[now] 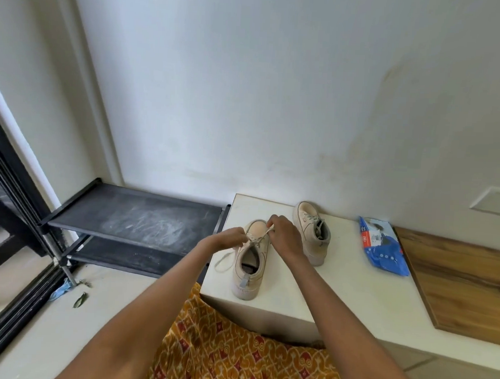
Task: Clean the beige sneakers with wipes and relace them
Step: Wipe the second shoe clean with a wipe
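Left hand (234, 238): fingers curled, pinching the lace (224, 260) at the near sneaker's left side.
Right hand (282, 234): fingers clenched on the other end of the lace, pulled up taut just over the toe end of the eyelets.
Near sneaker (249, 272): directly below both sets of fingers, upright on the white worktop (324, 294), heel toward the person, toe toward the wall.
Lace: runs between the two sets of fingers across the tongue; a loose length trails down and left of the left fingers onto the worktop (its tip lies near the worktop's left edge).
Far sneaker (311, 231): just right of the right fingers, upright, laced, close to the wall.
Wipes pack (382, 245): blue, flat on the worktop, well right of the right fingers, beyond the far sneaker.
Wooden board (464, 284): farther right, beside the pack.
Black rack (134, 221): left of the left fingers, its dusty shelf lower than the worktop.
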### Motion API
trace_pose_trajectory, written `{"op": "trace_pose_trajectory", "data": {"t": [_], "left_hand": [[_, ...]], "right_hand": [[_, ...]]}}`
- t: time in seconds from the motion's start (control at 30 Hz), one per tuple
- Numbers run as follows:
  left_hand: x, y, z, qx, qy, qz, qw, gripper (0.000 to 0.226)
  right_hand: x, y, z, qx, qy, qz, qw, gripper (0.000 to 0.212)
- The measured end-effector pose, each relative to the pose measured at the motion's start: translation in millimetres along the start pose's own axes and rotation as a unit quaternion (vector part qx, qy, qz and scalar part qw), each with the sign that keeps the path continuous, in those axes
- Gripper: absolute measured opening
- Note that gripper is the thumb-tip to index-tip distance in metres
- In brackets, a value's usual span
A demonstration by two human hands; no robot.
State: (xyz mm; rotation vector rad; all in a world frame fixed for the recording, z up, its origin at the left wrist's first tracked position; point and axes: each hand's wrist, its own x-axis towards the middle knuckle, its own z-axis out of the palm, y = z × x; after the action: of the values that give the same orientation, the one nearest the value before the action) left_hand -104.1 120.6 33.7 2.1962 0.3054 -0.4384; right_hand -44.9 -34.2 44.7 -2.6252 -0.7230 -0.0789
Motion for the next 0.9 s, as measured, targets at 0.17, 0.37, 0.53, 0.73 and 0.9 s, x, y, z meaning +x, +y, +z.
{"op": "trace_pose_trajectory", "data": {"t": [0.17, 0.37, 0.53, 0.73, 0.9], "left_hand": [[0, -5, 27, 0.088, 0.121, -0.021, 0.988, 0.027], [-4, -3, 30, 0.037, 0.263, -0.019, 0.964, 0.021], [-6, -6, 18, -0.032, 0.287, -0.022, 0.957, 0.018], [-7, -4, 38, 0.047, 0.271, -0.033, 0.961, 0.032], [-8, -8, 41, 0.057, 0.253, -0.046, 0.965, 0.023]], "right_hand": [[-4, 0, 3, 0.042, -0.012, 0.022, 0.999, 0.029], [-3, 14, -7, 0.033, -0.005, 0.039, 0.999, 0.027], [0, 31, -16, -0.011, 0.000, 0.068, 0.998, 0.028], [-3, 43, -17, 0.105, 0.088, 0.112, 0.984, 0.012], [-5, 22, -30, 0.173, 0.070, 0.150, 0.971, 0.020]]}}
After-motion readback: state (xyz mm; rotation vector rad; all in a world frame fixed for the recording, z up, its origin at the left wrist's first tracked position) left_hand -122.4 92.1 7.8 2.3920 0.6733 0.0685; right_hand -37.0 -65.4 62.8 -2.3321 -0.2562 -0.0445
